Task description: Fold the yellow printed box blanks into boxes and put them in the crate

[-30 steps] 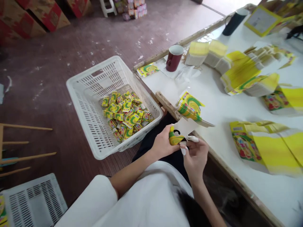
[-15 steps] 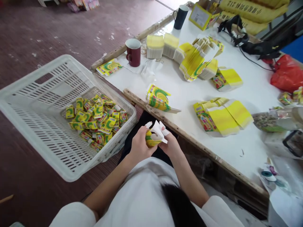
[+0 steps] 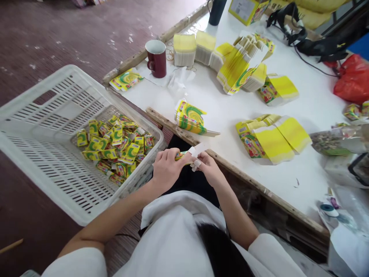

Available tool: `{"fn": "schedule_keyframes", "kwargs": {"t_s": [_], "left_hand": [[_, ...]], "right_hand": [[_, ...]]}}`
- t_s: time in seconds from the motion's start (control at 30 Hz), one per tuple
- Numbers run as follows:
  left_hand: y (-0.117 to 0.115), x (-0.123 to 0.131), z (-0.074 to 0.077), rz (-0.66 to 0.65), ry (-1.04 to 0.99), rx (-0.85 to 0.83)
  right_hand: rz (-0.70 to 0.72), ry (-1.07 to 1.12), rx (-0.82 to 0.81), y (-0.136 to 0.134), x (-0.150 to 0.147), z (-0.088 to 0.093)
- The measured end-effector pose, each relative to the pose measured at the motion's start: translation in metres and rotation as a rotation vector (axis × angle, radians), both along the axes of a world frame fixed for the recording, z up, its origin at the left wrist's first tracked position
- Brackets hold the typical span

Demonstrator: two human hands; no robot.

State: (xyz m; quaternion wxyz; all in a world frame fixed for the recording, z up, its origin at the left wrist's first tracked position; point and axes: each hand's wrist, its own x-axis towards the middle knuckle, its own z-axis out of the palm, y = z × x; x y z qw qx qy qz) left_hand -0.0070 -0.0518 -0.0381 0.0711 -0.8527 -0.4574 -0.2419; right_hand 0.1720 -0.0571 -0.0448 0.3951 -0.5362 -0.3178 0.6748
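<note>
Over my lap, at the table's front edge, I hold a small yellow and green printed carton (image 3: 180, 155) with white end flaps standing out on its right. My left hand (image 3: 166, 167) is closed around the body of the carton and covers most of it. Thumb and fingers of my right hand (image 3: 208, 167) pinch the white flaps at the carton's end. Just beyond my hands a small stack of flat yellow-green cartons (image 3: 190, 117) lies on the table edge. To the left, a white plastic basket (image 3: 77, 192) holds many small folded cartons (image 3: 117, 144).
On the white table (image 3: 219, 127) stand a maroon mug (image 3: 157, 61) and a dark mug (image 3: 216, 12). Bundles of flat cartons (image 3: 239, 67) lie behind, with more cartons (image 3: 272, 138) at right. A red plastic bag (image 3: 353, 80) and black cable (image 3: 309, 65) are far right.
The carton has turned from upright to lying sideways. My left hand has shifted over its body, while my right hand is now at the white flaps on its right end.
</note>
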Motion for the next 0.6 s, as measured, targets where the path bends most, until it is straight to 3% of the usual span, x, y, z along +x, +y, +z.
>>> {"fn": "schedule_keyframes", "kwargs": {"t_s": [0.13,0.3,0.6], "left_hand": [[0.003,0.001,0.006,-0.038,0.058,0.035],[-0.002,0.005,-0.001,-0.038,0.069,0.063],[-0.011,0.003,-0.011,-0.041,-0.070,-0.099]], "right_hand": [[-0.072,-0.010,-0.037,-0.002,0.000,-0.004],[-0.152,0.049,-0.092,-0.004,0.002,-0.009],[-0.141,0.325,-0.132,-0.007,-0.002,-0.028]]}}
